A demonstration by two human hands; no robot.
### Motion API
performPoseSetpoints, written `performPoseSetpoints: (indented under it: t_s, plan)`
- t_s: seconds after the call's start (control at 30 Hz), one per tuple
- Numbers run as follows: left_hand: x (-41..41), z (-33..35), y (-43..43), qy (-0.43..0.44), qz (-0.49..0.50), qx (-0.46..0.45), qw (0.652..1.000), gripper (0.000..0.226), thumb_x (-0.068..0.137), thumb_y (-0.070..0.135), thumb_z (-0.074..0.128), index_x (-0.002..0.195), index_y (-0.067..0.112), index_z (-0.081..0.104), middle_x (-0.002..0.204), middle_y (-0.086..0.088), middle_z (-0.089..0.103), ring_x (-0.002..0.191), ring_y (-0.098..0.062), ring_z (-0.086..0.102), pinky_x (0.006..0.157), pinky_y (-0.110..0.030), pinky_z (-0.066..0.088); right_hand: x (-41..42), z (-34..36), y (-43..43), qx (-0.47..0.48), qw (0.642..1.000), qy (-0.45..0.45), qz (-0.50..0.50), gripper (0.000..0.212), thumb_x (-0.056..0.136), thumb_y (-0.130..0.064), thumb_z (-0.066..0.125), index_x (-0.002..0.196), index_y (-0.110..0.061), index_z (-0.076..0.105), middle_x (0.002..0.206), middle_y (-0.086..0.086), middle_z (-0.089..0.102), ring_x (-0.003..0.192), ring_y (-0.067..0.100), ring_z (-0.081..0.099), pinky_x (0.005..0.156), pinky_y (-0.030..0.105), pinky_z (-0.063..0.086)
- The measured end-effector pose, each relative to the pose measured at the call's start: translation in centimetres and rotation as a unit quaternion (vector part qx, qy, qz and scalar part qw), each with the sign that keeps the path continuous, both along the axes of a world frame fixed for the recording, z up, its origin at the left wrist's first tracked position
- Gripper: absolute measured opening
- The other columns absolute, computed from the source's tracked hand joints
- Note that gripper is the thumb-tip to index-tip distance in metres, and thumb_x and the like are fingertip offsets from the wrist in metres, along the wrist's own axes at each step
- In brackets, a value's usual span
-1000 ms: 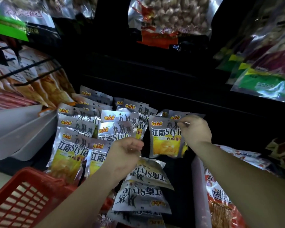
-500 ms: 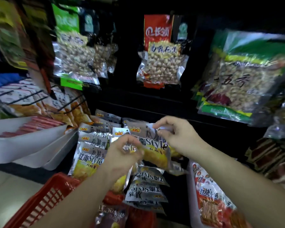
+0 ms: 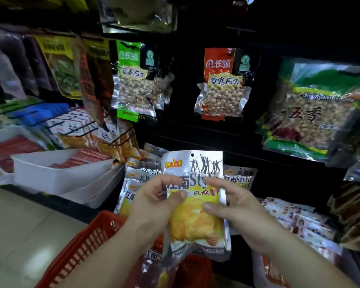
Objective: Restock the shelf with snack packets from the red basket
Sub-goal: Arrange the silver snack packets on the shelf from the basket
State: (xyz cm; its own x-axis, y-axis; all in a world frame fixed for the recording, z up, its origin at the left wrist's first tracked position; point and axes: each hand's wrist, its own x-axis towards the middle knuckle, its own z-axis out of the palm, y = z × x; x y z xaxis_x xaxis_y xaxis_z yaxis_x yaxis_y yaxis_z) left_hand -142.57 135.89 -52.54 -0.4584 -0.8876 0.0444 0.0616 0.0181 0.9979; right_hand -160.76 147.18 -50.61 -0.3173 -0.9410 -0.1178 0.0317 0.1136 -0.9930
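Above the red basket, left hand and right hand pinch one chip packet by its side edges, upright and label-forward, likely for hanging among matching packets.

Dim, uneven light: the silver snack packet is the brightest thing, with glare on its foil. Above and right of the packet the shelf falls into near black. Left of it the hanging bags are smeared by blur and bowed by wide-angle distortion
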Motion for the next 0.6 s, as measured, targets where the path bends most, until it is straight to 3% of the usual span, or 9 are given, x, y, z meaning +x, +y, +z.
performPoseSetpoints:
  t_s: [0.07,0.2,0.33,0.37,0.43,0.53,0.6]
  plan:
    - [0.2,0.4,0.1,-0.008,-0.031,-0.005,0.999,0.033,0.088,0.024,0.082,0.114,0.043,0.074,0.114,0.012,0.072,0.112,-0.025,0.065,0.096,-0.049,0.058,0.0,-0.4,-0.5,-0.015,1.0,-0.007,-0.017,0.049,0.087,-0.004,0.081,0.12,-0.04,0.075,0.144,-0.002,0.062,0.126,0.026,0.065,0.1,0.048,0.058]
    - [0.7,1.2,-0.1,0.002,-0.048,-0.052,0.998,0.046,0.094,0.008,0.073,0.118,0.048,0.07,0.076,0.023,0.058,0.07,-0.004,0.056,0.068,-0.02,0.052,-0.3,-0.2,-1.3,-0.036,0.998,0.052,-0.029,0.047,0.094,-0.004,0.074,0.12,-0.044,0.073,0.14,-0.004,0.065,0.117,0.022,0.07,0.093,0.044,0.062]
    - [0.3,0.7,-0.7,0.01,-0.003,-0.052,0.999,0.039,0.093,0.004,0.073,0.111,0.038,0.068,0.062,0.012,0.05,0.057,-0.006,0.05,0.056,-0.02,0.044,-0.3,-0.3,-1.8,-0.093,0.992,0.043,-0.078,0.07,0.086,-0.005,0.083,0.132,-0.052,0.058,0.138,0.001,0.067,0.116,0.027,0.071,0.091,0.051,0.062]
    - [0.2,0.6,-0.6,0.0,0.0,-0.047,0.999,0.04,0.092,0.004,0.075,0.111,0.039,0.066,0.066,0.015,0.055,0.061,-0.005,0.056,0.057,-0.018,0.046,-0.2,-0.3,-1.9,-0.1,0.989,0.062,-0.084,0.076,0.086,-0.004,0.084,0.134,-0.055,0.054,0.133,-0.002,0.07,0.111,0.023,0.074,0.09,0.049,0.062]
    - [0.2,0.4,-0.6,-0.049,0.018,-0.071,0.996,0.045,0.089,0.008,0.079,0.113,0.043,0.064,0.096,0.021,0.067,0.085,-0.001,0.064,0.065,-0.013,0.051,-0.3,-0.1,-1.7,-0.092,0.983,0.135,-0.083,0.083,0.088,-0.008,0.083,0.136,-0.064,0.045,0.123,-0.009,0.075,0.103,0.015,0.076,0.088,0.046,0.062]
    - [0.8,1.2,-1.3,-0.133,0.072,-0.266,0.952,0.043,0.091,0.023,0.078,0.122,0.044,0.059,0.152,0.008,0.044,0.126,-0.004,0.054,0.087,-0.01,0.05,-0.7,0.0,-1.3,-0.058,0.977,0.203,-0.036,0.091,0.09,-0.016,0.081,0.143,-0.071,0.032,0.118,-0.015,0.076,0.105,0.007,0.074,0.087,0.041,0.061]
    - [1.2,2.0,-1.7,-0.145,0.039,-0.373,0.916,0.048,0.094,0.039,0.073,0.137,0.047,0.051,0.159,0.013,0.036,0.141,0.002,0.04,0.094,-0.009,0.046,-0.7,0.1,-0.9,-0.025,0.975,0.223,0.007,0.085,0.09,-0.023,0.081,0.145,-0.068,0.035,0.125,-0.012,0.073,0.112,0.009,0.071,0.092,0.04,0.06]
